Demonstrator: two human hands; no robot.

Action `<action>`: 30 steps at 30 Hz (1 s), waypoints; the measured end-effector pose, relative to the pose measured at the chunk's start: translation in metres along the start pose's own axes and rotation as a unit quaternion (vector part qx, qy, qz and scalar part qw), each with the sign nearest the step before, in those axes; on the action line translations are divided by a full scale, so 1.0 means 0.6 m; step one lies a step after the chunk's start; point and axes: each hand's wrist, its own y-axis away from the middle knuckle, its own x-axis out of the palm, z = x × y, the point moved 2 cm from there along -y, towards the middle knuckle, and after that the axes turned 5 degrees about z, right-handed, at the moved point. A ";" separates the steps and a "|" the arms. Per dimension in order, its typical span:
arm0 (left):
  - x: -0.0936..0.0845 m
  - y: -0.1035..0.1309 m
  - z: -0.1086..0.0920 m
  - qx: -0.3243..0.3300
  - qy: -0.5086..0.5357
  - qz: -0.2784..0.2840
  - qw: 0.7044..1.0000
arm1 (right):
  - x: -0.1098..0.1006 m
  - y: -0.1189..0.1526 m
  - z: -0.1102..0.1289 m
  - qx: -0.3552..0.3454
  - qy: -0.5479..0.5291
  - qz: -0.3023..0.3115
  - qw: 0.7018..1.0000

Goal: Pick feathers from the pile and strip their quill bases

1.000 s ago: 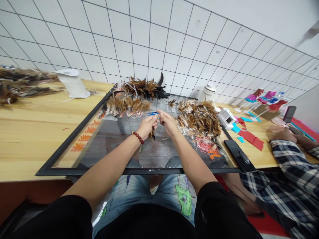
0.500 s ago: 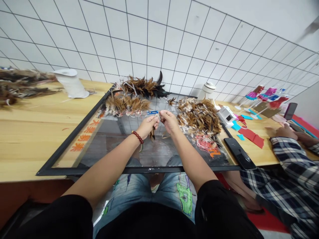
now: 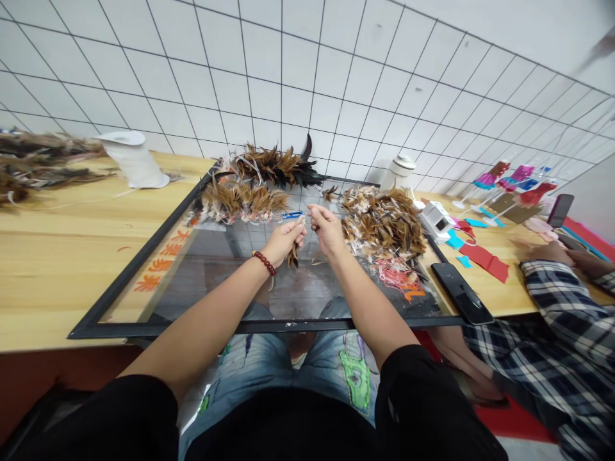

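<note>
My left hand (image 3: 285, 243) pinches a small bunch of brown feathers (image 3: 293, 257), whose dark tips hang below the fingers. Close beside it, my right hand (image 3: 327, 229) is held with thumb and forefinger pressed together; whether a thin thread is in that pinch is too fine to see. Blue thread snips (image 3: 293, 216) lie just beyond my left fingertips on the black-framed glass panel (image 3: 211, 288). Left of the hands sits a row of tan feathers (image 3: 250, 200), with a darker brown and black feather bundle (image 3: 276, 165) behind it. A large feather heap (image 3: 384, 221) is on the right.
A white spool (image 3: 134, 160) and more feathers (image 3: 48, 163) are on the left of the wooden table. To the right are a phone (image 3: 461, 293), a white device (image 3: 436, 222), a white bottle (image 3: 398, 171), red paper (image 3: 485, 261) and a co-worker's plaid sleeve (image 3: 552, 288).
My right hand has risen slightly up and away from my left, widening the gap between the fingertips. My left hand stays nearly in place with the feathers.
</note>
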 end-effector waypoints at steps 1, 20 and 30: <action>0.000 0.000 0.000 -0.003 -0.001 0.001 1.000 | 0.005 0.004 0.001 -0.010 0.017 0.014 1.000; 0.001 -0.002 0.006 0.014 0.028 -0.004 1.000 | 0.020 0.026 0.006 -0.150 0.327 0.193 0.913; -0.003 -0.003 0.002 0.017 0.014 -0.019 1.000 | 0.007 0.010 -0.011 -0.037 0.179 0.188 0.965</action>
